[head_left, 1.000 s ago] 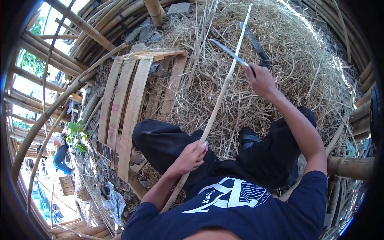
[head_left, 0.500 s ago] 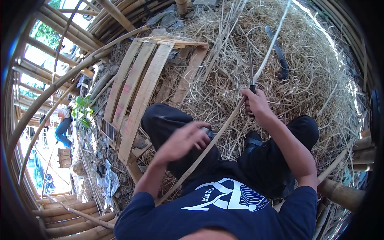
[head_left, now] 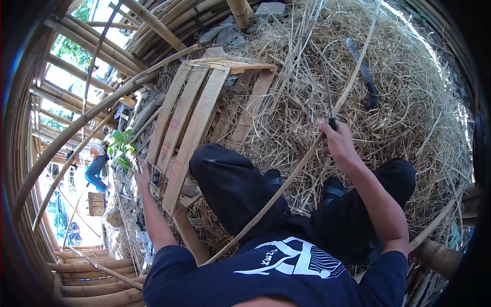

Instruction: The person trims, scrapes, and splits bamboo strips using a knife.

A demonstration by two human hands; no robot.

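My right hand (head_left: 339, 142) is closed around the black handle of a knife (head_left: 329, 92), its thin blade pointing away from me. A long pale bamboo strip (head_left: 276, 197) passes through the same hand, running from the straw down across my lap. At the left, my left hand (head_left: 143, 178) reaches to a small dark rectangular thing (head_left: 155, 175) at the end of a slatted wooden crate (head_left: 197, 133). It appears to touch that thing, but its fingers are too small and partly hidden to show a grip. A curved blade with a dark handle (head_left: 364, 74) lies on the straw.
Straw and shavings (head_left: 399, 133) cover the ground around my legs. A bent bamboo pole (head_left: 87, 115) arches at the left, and a thick bamboo pole (head_left: 442, 258) lies at the lower right. Another person (head_left: 96, 166) is outside at the left, beyond a leafy plant (head_left: 121, 148).
My left hand has moved from above my knee out to the left, to the dark rectangular thing. The right hand keeps the knife and strip. The whole view has shifted slightly.
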